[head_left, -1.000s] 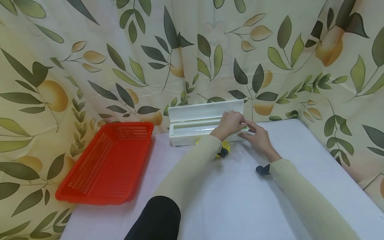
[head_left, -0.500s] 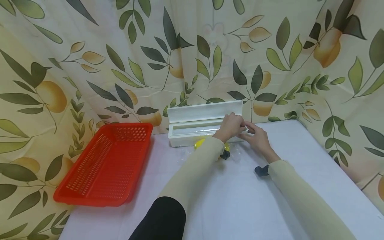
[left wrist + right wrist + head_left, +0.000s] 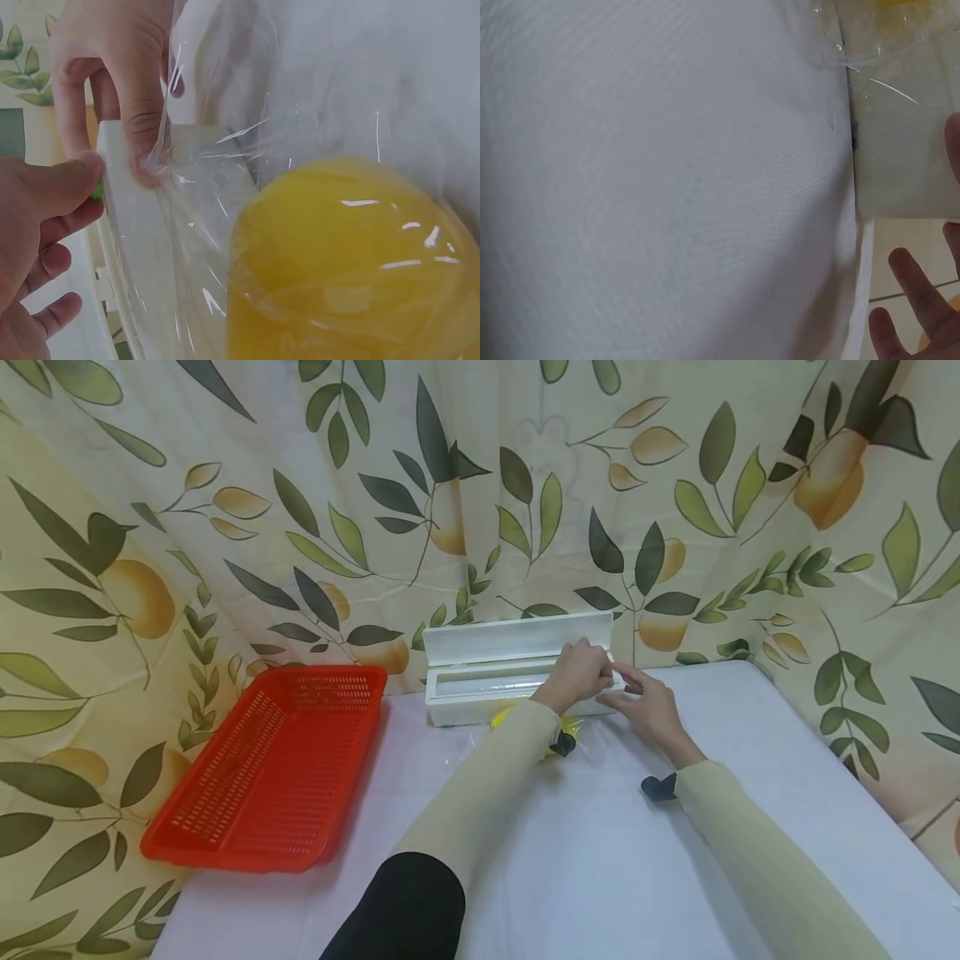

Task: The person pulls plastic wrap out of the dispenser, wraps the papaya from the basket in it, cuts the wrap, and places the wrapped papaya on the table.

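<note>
From the head view the left hand [image 3: 581,672] curls on the right end of the long white plastic box [image 3: 495,689] on the table, the right hand [image 3: 648,706] beside it with relaxed fingers, while the left wrist view shows thin glossy film [image 3: 225,187] over a smooth yellow round thing [image 3: 352,262], and the right wrist view shows white cloth [image 3: 660,180].

Glossy clear film [image 3: 225,172], matt white plastic dispenser [image 3: 480,689], perforated red plastic basket [image 3: 262,768].

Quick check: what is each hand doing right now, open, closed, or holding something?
Left hand: closed, pinching the small green slider on the white wrap box.
Right hand: open, fingers on the box's right end.
</note>
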The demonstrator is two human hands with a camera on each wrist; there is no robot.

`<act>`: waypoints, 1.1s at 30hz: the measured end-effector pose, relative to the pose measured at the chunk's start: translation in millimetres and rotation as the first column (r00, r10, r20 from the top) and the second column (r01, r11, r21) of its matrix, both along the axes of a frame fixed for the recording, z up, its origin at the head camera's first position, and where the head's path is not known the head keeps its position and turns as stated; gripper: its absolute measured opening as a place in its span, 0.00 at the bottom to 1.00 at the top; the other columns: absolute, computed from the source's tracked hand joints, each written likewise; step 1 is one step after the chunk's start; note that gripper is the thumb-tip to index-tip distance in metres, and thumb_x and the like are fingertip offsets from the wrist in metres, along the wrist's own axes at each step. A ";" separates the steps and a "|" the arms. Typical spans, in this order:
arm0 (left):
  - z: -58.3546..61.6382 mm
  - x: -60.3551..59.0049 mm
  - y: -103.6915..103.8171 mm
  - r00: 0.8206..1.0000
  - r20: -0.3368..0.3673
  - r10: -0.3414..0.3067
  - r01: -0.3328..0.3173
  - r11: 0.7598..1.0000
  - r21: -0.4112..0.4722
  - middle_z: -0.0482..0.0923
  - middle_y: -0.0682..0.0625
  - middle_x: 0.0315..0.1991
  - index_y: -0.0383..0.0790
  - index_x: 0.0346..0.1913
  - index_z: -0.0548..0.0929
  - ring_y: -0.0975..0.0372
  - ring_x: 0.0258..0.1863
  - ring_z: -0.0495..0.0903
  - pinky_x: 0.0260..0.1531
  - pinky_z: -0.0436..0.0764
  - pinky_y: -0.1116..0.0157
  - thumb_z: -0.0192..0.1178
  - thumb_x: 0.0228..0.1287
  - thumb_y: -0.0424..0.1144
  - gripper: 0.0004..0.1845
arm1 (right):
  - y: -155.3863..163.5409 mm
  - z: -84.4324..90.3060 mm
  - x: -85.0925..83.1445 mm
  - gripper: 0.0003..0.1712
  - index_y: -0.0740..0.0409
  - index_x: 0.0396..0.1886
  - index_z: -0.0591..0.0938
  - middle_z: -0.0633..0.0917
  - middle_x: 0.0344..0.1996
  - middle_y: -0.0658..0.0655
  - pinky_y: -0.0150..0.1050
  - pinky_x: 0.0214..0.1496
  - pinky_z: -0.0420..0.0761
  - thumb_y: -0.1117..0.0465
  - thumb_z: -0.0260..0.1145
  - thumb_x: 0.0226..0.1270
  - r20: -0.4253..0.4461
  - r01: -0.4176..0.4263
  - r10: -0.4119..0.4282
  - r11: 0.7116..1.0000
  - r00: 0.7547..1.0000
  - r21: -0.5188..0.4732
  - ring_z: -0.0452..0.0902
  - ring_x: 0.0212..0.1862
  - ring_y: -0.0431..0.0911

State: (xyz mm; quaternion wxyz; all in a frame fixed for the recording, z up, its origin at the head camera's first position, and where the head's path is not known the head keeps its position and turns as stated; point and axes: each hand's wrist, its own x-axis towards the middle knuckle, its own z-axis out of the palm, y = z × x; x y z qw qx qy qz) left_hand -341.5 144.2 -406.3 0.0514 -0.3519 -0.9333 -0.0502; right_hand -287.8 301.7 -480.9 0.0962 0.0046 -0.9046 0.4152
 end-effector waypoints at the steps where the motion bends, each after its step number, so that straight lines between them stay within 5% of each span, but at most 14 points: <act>1: 0.3 0.0 -1.7 1.000 0.001 -0.003 0.003 1.000 -0.001 0.86 0.65 0.40 0.58 0.41 0.93 0.66 0.40 0.73 0.47 0.71 0.66 0.67 0.69 0.50 0.06 | -0.9 0.5 0.3 0.43 0.48 0.75 0.72 0.71 0.72 0.64 0.62 0.65 0.73 0.44 0.76 0.63 -0.001 -0.002 0.002 1.000 1.000 0.003 0.75 0.66 0.65; 9: 2.3 -2.8 -30.3 0.999 0.041 -0.022 0.021 1.000 0.018 0.86 0.64 0.35 0.56 0.35 0.93 0.65 0.39 0.73 0.47 0.71 0.65 0.69 0.67 0.47 0.04 | -5.1 3.7 2.9 0.46 0.51 0.78 0.69 0.75 0.69 0.66 0.50 0.52 0.79 0.44 0.75 0.64 0.028 -0.002 0.001 1.000 1.000 0.018 0.73 0.67 0.64; 17: 4.6 -3.6 -76.0 0.995 0.091 -0.027 0.018 0.995 0.095 0.86 0.60 0.33 0.49 0.34 0.92 0.63 0.40 0.73 0.48 0.70 0.64 0.69 0.69 0.44 0.07 | -5.1 5.9 -0.8 0.49 0.48 0.79 0.66 0.68 0.75 0.66 0.58 0.59 0.80 0.41 0.75 0.63 0.087 0.011 -0.011 1.000 0.996 0.002 0.69 0.71 0.66; 33: -2.8 9.5 -189.9 0.982 0.058 0.181 -0.187 0.974 0.126 0.89 0.57 0.36 0.49 0.38 0.94 0.58 0.42 0.74 0.51 0.72 0.56 0.70 0.67 0.41 0.04 | -2.6 7.2 -2.4 0.52 0.46 0.81 0.63 0.65 0.76 0.65 0.63 0.65 0.73 0.35 0.73 0.62 0.128 0.006 -0.010 1.000 0.992 0.027 0.67 0.71 0.67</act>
